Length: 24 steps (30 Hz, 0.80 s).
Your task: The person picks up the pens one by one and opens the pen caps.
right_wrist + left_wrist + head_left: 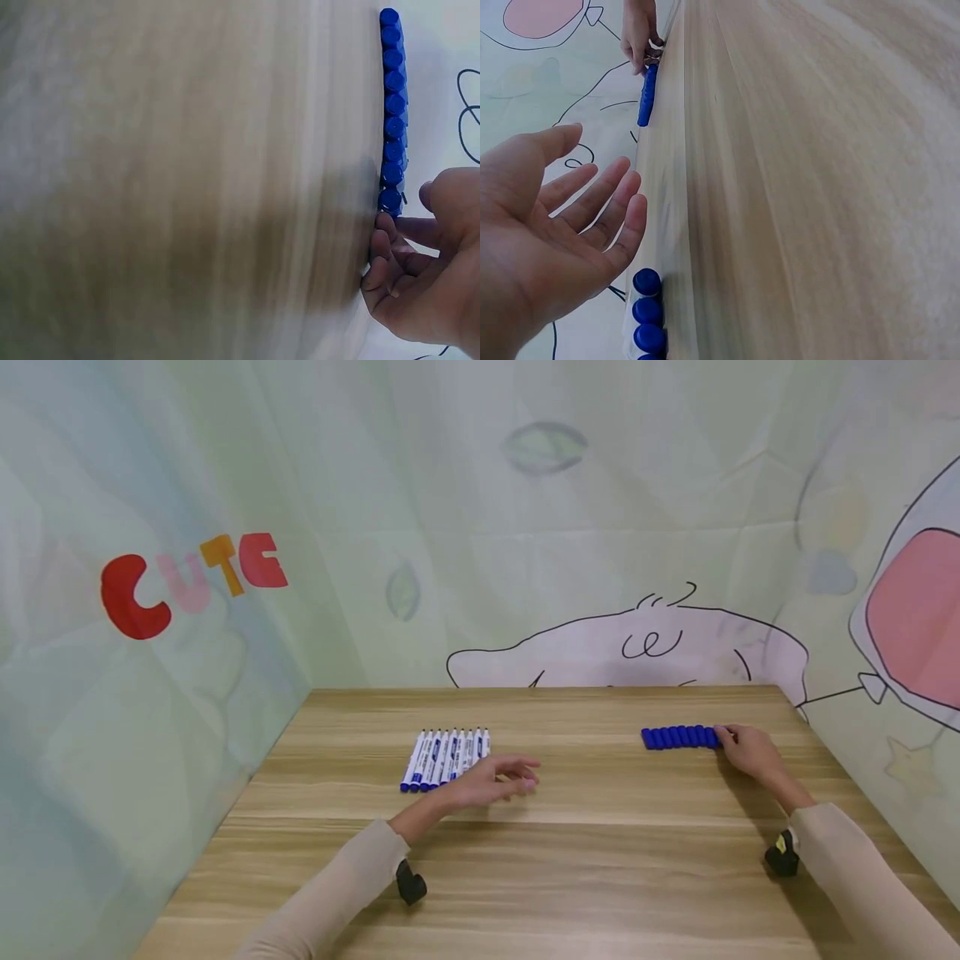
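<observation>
A row of blue marker caps (678, 737) lies side by side near the back right of the table. My right hand (747, 750) is at the row's right end, its bent fingers against or close beside the end cap (390, 200). In the right wrist view the thumb stands apart from the fingertips, and no cap shows between them. My left hand (491, 779) hovers just right of the white whiteboard markers (442, 758), palm turned inward, fingers loosely spread and holding nothing. Those markers lie uncapped in a row, dark tips away from me, blue ends (647, 282) towards me.
The wood-grain table (585, 877) reaches to a printed curtain (420, 527) at the back and sides. A small black device (411, 883) sits at the left sleeve cuff, and another black device (782, 855) at the right cuff.
</observation>
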### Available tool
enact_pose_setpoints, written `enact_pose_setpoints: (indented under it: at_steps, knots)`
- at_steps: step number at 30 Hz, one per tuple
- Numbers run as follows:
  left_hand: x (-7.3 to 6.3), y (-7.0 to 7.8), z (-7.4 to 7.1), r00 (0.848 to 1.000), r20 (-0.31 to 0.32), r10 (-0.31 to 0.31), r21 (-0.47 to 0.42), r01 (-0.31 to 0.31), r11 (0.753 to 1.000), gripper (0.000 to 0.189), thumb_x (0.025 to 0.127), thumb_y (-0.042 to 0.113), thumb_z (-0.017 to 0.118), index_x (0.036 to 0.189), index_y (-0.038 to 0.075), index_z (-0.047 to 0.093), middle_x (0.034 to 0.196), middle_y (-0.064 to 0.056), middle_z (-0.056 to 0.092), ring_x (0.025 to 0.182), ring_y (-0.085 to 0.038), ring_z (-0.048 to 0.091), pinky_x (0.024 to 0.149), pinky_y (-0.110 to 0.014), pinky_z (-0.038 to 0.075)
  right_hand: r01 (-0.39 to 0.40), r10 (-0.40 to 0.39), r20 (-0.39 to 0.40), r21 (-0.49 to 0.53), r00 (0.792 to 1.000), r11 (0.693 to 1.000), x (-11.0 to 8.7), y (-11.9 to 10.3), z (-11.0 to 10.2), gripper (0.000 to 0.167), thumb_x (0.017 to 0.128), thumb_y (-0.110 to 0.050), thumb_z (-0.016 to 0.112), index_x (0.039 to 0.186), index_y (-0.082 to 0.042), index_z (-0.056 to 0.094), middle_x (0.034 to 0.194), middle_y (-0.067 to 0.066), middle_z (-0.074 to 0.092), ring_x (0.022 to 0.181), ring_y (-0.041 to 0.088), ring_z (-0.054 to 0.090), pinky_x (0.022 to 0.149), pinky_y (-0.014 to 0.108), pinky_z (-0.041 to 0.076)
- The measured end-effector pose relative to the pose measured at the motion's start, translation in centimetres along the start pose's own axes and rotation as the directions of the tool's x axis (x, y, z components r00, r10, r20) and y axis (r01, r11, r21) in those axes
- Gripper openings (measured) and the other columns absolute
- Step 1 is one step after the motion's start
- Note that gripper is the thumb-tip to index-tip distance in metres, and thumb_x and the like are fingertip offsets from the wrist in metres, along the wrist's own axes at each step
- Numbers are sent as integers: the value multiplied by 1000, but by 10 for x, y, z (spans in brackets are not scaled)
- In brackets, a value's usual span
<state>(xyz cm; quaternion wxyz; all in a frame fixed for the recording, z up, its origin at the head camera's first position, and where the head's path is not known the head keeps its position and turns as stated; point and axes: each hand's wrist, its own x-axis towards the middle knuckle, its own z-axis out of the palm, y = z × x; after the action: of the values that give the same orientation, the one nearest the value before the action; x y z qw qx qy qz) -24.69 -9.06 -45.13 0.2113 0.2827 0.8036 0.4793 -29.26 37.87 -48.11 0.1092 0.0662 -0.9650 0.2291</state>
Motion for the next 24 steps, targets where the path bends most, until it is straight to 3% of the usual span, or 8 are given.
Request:
enact_pose_setpoints:
  at_steps: [3, 6, 9, 13, 17, 20, 24]
  knots:
    - [1, 0, 0, 1000, 3, 4, 2, -4, 1000, 47, 105, 19, 57, 148, 0, 49, 132, -21, 67, 114, -32, 65, 88, -39, 59, -5, 5, 20, 6, 1000, 1000, -1, 0, -3, 41, 108, -15, 41, 117, 18, 63, 113, 42, 64, 106, 60, 61, 91, 66, 50]
    - [2, 0, 1, 1000, 9, 11, 1, -11, 1000, 47, 105, 18, 57, 147, -1, 49, 132, -22, 66, 115, -33, 65, 87, -39, 59, -14, 13, 52, 11, 999, 1000, -2, 0, -7, 43, 109, -17, 38, 100, 15, 65, 95, 36, 67, 88, 50, 65, 82, 59, 53]
    - [2, 0, 0, 1000, 12, 17, -1, -17, 1000, 47, 105, 18, 57, 147, -1, 48, 132, -22, 66, 114, -34, 65, 87, -41, 60, -6, 5, 83, 14, 997, 1000, -3, 1, -12, 44, 110, -18, 35, 83, 6, 61, 79, 24, 61, 74, 36, 57, 72, 51, 49]
    - [2, 2, -4, 1000, -10, 9, 21, -9, 1000, 47, 105, 21, 58, 148, 2, 49, 132, -20, 67, 114, -33, 65, 87, -43, 60, 22, -24, 111, 19, 993, 1000, -4, 2, -18, 42, 110, -18, 35, 77, 0, 57, 74, 16, 58, 70, 29, 53, 68, 44, 46]
    - [-3, 2, -13, 998, -54, 15, 70, -11, 997, 48, 105, 23, 58, 148, 3, 50, 133, -18, 67, 117, -29, 64, 88, -38, 58, 31, -33, 148, 18, 988, 999, -5, 1, -23, 42, 109, -17, 36, 83, 6, 59, 75, 16, 59, 71, 27, 53, 67, 41, 46]
    - [-9, 1, -23, 995, -95, 36, 103, -26, 994, 47, 105, 22, 58, 147, 1, 51, 132, -19, 68, 119, -30, 63, 89, -32, 55, 32, -33, 162, 11, 986, 999, -7, -1, -28, 44, 109, -17, 39, 103, 19, 63, 89, 29, 66, 82, 39, 63, 75, 50, 53]
    - [-18, -1, -40, 986, -157, 48, 138, -26, 990, 45, 105, 21, 57, 145, 0, 52, 131, -20, 68, 119, -31, 63, 90, -30, 53, 58, -57, 170, 2, 984, 998, -9, -7, -34, 43, 107, -17, 49, 121, 22, 58, 104, 38, 68, 93, 49, 66, 78, 56, 55]
